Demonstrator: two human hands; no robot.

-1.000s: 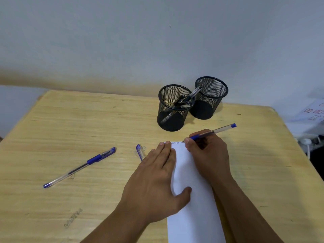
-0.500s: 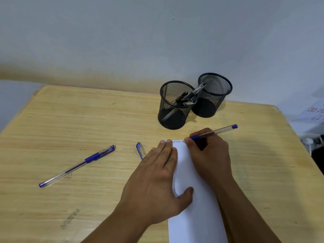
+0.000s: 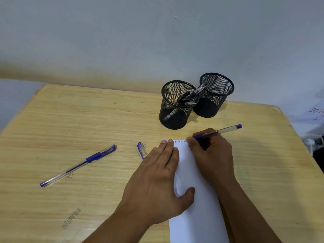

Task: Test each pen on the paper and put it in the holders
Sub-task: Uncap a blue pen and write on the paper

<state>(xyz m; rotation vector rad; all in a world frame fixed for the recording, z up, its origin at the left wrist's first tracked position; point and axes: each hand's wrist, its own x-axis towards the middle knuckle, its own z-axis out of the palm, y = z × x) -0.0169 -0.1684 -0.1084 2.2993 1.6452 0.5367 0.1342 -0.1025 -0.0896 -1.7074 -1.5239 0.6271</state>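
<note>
At the paper's [image 3: 196, 181] far edge, the right hand [image 3: 212, 155] is pinching a blue pen [image 3: 218, 132], tip down. Beside this grip, the left hand [image 3: 157, 183] is pressing flat. Beyond, two mesh holders [image 3: 177, 106] are standing on the wooden table [image 3: 70, 130] against a pale wall [image 3: 122, 41].

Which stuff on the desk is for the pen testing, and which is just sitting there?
For the job: pen in the right hand at; paper; spare pen; pen cap; two mesh holders.
Just there: note with red writing; white cable.
</note>
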